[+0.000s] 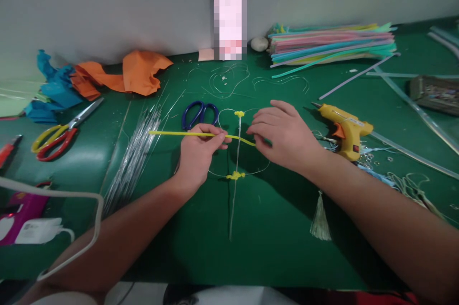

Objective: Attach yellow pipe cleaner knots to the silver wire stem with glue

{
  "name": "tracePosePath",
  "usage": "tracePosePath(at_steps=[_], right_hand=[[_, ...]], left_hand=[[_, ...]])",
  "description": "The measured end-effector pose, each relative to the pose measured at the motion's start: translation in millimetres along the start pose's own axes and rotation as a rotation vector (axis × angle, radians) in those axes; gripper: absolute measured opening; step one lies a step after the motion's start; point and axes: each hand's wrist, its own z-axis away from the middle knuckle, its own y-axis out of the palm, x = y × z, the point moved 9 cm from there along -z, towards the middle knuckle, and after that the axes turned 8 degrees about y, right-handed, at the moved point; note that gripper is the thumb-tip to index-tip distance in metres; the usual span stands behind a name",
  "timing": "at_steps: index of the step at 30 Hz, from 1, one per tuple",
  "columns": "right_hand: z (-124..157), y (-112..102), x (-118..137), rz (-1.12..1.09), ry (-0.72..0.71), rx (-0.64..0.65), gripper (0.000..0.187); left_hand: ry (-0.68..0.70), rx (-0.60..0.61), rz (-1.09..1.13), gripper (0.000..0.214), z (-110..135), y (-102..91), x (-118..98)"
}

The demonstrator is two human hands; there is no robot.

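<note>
My left hand [199, 154] pinches a yellow pipe cleaner [172, 133] between thumb and fingers. The pipe cleaner runs sideways across a wire frame [238, 152], and its bent right end reaches the fingers of my right hand [278, 135], which are curled closed on it. The frame has a straight upright wire with a thin rounded loop. Yellow wrapped bits sit at its top [239, 114] and lower down [235, 175]. Behind my left hand lie scissors with dark blue handles [200, 114], their blades mostly hidden.
Left are a bundle of wires [134, 152], red-and-yellow scissors [66, 135] and orange crepe paper [143, 73]. A yellow glue gun [344, 128], a pale tassel [320, 221] and a pipe cleaner bundle [333, 47] lie right. A blurred phone [230, 20] leans at the back.
</note>
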Motion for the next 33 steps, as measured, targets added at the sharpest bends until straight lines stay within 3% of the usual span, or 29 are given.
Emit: tracePosePath(at_steps=[8, 15, 20, 28, 33], right_hand=[[2.3, 15.7, 10.0, 0.127, -0.035, 0.195, 0.014], [1.5, 15.8, 0.8, -0.041, 0.059, 0.153, 0.013], [2.9, 16.3, 6.4, 0.032, 0.042, 0.152, 0.014], [6.8, 16.8, -0.7, 0.019, 0.172, 0.146, 0.017], [7.1, 19.6, -15.2, -0.234, 0.362, 0.198, 0.021]], left_hand=[[-0.004, 0.02, -0.097, 0.017, -3.4, -2.0, -0.8], [0.045, 0.083, -0.232, 0.015, -6.9, -3.2, -2.3], [0.111, 0.148, -0.315, 0.009, -3.7, 4.0, -7.4], [0.125, 0.164, -0.398, 0.008, -3.1, 4.9, -9.4], [0.132, 0.187, -0.398, 0.008, -0.9, 8.6, -10.1]])
